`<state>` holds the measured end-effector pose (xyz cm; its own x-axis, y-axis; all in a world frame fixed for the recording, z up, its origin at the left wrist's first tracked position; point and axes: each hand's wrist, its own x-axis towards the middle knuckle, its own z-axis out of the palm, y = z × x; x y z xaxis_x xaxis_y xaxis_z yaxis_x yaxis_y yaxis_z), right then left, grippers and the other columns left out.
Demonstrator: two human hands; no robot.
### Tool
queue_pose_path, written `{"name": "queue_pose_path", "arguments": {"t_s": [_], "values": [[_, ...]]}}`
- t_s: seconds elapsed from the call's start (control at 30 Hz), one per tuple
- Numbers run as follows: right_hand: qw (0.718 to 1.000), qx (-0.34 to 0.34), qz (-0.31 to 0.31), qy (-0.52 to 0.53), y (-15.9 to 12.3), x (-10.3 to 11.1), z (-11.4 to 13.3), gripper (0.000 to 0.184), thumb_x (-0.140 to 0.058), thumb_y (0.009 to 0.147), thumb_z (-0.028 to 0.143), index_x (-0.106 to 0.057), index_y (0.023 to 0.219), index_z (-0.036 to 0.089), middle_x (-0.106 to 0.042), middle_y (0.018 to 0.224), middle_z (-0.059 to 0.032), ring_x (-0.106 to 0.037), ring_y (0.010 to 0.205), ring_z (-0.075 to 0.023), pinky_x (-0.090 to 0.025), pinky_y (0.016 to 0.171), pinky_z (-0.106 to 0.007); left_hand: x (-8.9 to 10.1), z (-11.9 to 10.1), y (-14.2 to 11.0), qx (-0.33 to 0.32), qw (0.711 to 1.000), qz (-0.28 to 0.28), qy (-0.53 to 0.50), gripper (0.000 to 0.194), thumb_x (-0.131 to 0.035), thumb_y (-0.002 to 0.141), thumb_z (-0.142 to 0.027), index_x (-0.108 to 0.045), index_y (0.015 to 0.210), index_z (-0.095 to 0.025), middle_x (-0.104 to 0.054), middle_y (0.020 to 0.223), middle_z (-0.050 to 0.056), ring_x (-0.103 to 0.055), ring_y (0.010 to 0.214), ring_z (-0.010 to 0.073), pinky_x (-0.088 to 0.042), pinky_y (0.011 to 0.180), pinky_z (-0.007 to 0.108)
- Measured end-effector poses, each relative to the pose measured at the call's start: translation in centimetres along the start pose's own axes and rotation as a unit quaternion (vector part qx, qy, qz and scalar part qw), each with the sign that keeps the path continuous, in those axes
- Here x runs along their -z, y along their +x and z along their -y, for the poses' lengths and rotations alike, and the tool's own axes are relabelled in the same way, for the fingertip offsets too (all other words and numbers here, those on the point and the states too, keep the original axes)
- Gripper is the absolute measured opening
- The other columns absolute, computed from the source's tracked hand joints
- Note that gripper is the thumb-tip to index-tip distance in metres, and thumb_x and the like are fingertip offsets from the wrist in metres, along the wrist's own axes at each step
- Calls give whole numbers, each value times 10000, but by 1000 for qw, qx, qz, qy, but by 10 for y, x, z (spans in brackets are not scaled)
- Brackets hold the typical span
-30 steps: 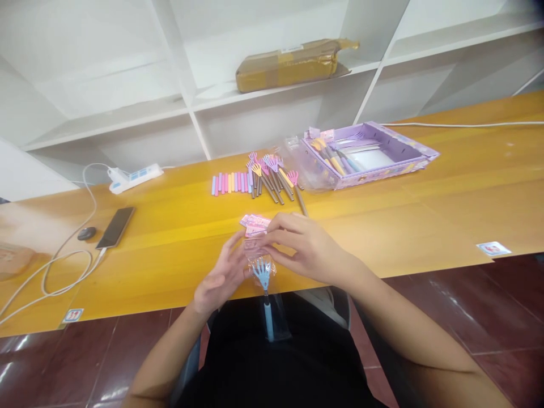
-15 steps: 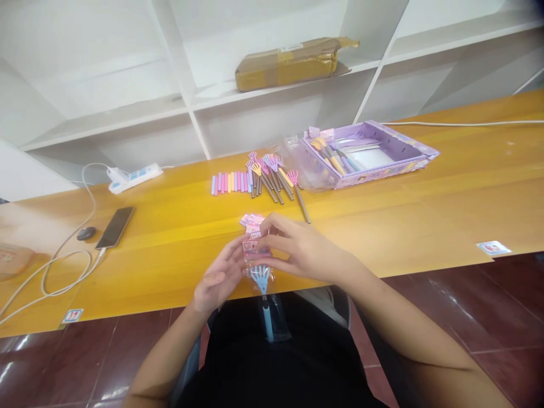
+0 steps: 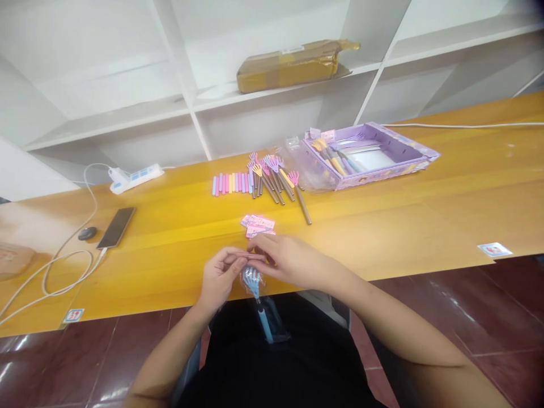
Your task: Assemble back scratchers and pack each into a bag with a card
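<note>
Between both hands is a folded pink card (image 3: 250,256), seen nearly edge-on. My left hand (image 3: 221,277) pinches its left end between thumb and fingers. On its right end, the fingers of my right hand (image 3: 289,258) are closed. Just below the card, a blue hand-shaped back scratcher (image 3: 263,320) in a clear plastic bag hangs over the table edge against the black clothing. The bag's top is hidden by my hands. Several printed pink cards (image 3: 260,224) lie on the table just beyond my fingers.
Beyond the cards lie a pile of hand-shaped back scratchers (image 3: 276,175) and a row of coloured tubes (image 3: 232,183). A purple box (image 3: 382,170) holds more scratchers. To the left are a phone (image 3: 117,228), a power strip (image 3: 138,177) and a black mouse-like object (image 3: 87,233).
My left hand has closed from loosely spread fingers into a pinch on the card. The card has been lifted off the others and tilted edge-on. The bagged scratcher has shifted slightly left.
</note>
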<state>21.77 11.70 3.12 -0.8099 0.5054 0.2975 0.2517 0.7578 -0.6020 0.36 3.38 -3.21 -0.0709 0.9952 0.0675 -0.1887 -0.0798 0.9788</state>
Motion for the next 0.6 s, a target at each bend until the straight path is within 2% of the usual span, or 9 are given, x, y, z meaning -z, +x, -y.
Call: {"name": "queue_pose_path", "arguments": {"t_s": [0.1,0.17,0.27,0.33,0.43,0.5,0.6], "values": [[1000,-10,13,7,0,3,3,201,-627,1132,374,-668,1157,178,-735,905,-24,-614,683,-135,-374,638,-257,-2,0,1,8,999,-35,-11,349,-849,952,-496,-777,1067,-175,-882,1031,110,-840,925,256,-651,907,366],[999,-29,12,-9,-2,8,5,183,-607,1137,352,-673,1139,181,-724,881,-24,-613,683,-143,-367,635,-266,-3,0,1,10,999,-52,-6,376,-862,937,-504,-780,1100,-175,-882,1062,108,-841,941,253,-650,904,348],[996,-89,4,-26,-9,11,10,185,-552,1140,277,-659,1022,184,-696,824,-26,-594,651,-153,-358,616,-282,-3,0,1,15,998,-55,-1,396,-850,947,-502,-770,1153,-173,-879,1090,113,-847,946,258,-651,881,338],[992,-121,12,22,-18,6,17,274,-511,1156,306,-641,943,194,-691,805,-26,-596,643,-157,-385,610,-286,-2,0,0,14,998,-54,2,388,-858,940,-496,-764,1132,-173,-881,1034,102,-846,895,249,-648,833,321],[972,-168,28,159,-39,-18,30,239,-633,1100,393,-627,952,206,-705,826,-16,-636,674,-162,-461,614,-275,0,1,-2,3,998,-55,1,368,-888,909,-486,-756,1072,-184,-873,929,69,-833,813,229,-638,779,300],[953,-207,14,221,-56,-41,38,188,-760,996,336,-622,1009,209,-698,854,-4,-641,680,-156,-486,616,-268,0,1,-3,1,999,-46,-7,376,-895,896,-497,-748,1056,-190,-866,896,60,-829,783,231,-640,760,311],[937,-225,-12,268,-80,-74,42,131,-760,940,227,-642,994,210,-682,895,-1,-617,685,-137,-494,639,-262,0,-3,-7,-2,1000,-7,-1,372,-888,898,-502,-748,1030,-184,-852,824,57,-815,716,227,-631,701,304]]}}
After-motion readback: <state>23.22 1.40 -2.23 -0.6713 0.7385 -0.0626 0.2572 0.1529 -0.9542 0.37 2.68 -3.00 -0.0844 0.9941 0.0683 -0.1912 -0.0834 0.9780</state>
